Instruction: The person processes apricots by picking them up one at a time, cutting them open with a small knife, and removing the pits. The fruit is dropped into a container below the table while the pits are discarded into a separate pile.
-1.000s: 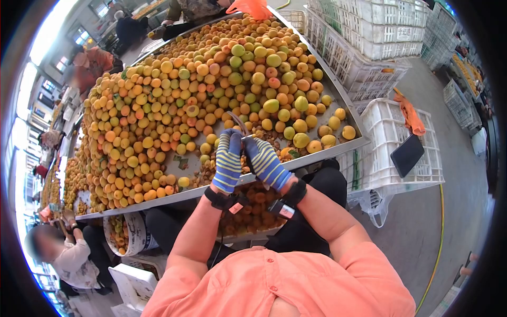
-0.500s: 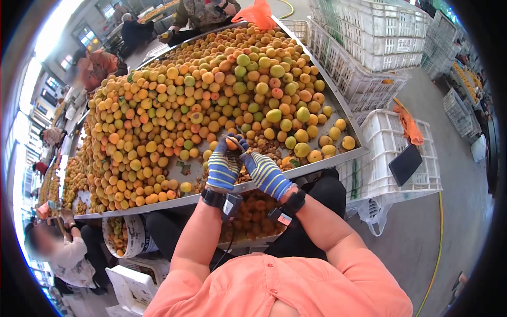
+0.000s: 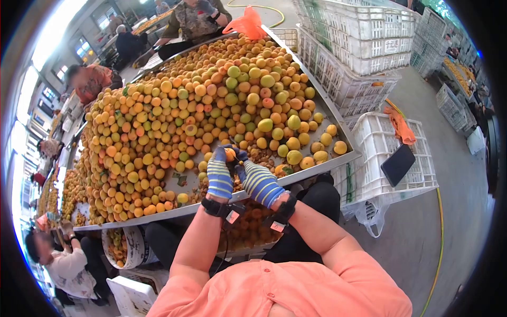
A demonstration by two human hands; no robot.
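Note:
My left hand (image 3: 219, 175), in a blue and yellow striped glove, is closed around an orange apricot (image 3: 230, 154) above the near edge of the metal-rimmed table (image 3: 317, 170). Fingers bent, my right hand (image 3: 260, 182) meets it from the right in a matching glove. Whatever the right fingers grip is too small and covered to name. Just beyond both hands lies a large heap of apricots (image 3: 174, 113), yellow to green. Small brown apricot stones (image 3: 261, 156) are scattered beside my fingers.
White plastic crates (image 3: 364, 47) stand stacked at the right. A nearer crate (image 3: 391, 158) carries a dark flat tablet (image 3: 397, 165) and an orange bag (image 3: 400, 126). Below the table are a white bucket (image 3: 138, 247) and a crate of apricots (image 3: 251, 224). Co-workers sit around the table.
The whole view has shifted slightly. Both hands stay together around the apricot, the right fingers now tucked in closer beneath it. A co-worker at the left has raised their head.

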